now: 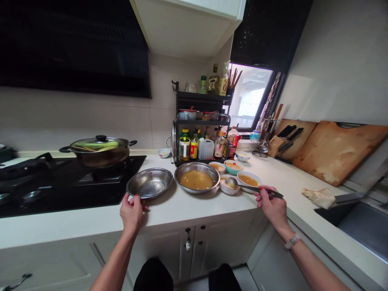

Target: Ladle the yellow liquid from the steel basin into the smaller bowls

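Note:
With my left hand (pixel 132 212) I grip the near-left rim of a metal bowl (pixel 151 184), which holds no food and is slightly tilted. My right hand (pixel 273 206) is closed round the dark handle of a ladle (pixel 254 187). The ladle's head is over a small white bowl (pixel 229 189). Between my hands stands a second metal bowl (pixel 197 180) of yellowish-brown broth with pale bits floating in it. Close to the ladle are a white bowl of broth (pixel 248 180), a turquoise-rimmed bowl (pixel 233 167) and another small bowl (pixel 217 167).
A lidded pan (pixel 101 151) sits on the black stove (pixel 75 190) at left. Behind the bowls stands a black rack (pixel 201 121) with bottles and jars. Cutting boards (pixel 336 149) and a knife block (pixel 279 145) lean at right, near a cloth (pixel 318 198) and the sink (pixel 360 226).

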Motion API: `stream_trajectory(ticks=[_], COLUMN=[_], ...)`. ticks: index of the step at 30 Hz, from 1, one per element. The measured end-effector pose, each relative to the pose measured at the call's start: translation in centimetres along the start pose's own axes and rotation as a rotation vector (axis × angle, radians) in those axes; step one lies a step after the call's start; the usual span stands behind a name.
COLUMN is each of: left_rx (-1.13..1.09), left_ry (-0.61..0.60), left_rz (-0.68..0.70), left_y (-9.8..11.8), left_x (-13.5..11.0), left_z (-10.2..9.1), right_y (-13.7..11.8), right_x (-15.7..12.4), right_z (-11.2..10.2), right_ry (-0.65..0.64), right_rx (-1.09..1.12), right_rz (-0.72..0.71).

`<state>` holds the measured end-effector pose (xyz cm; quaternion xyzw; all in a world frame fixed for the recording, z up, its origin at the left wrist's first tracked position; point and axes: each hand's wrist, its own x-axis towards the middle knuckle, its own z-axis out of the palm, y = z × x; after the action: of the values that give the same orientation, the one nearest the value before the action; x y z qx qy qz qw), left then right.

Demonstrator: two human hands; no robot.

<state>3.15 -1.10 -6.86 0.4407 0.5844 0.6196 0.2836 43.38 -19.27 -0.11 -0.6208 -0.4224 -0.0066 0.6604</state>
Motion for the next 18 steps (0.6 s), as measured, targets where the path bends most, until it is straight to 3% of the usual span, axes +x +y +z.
stream_trajectory(ticks=[7, 18], left_rx=[0.002, -0.025], left_ry=[-0.012, -0.005], left_rz=[-0.008, -0.021], left_y=[0.0, -0.1], left_x=[0.0, 0.1], left_z=[-0.1, 0.1], right_y=[0.1, -2.3], right_x=[1.4, 2.1], right_z=[-0.3, -0.6], right_ry=[0.153, 0.143], right_rx=[0.313, 0.359], right_rz=[0.218, 0.205])
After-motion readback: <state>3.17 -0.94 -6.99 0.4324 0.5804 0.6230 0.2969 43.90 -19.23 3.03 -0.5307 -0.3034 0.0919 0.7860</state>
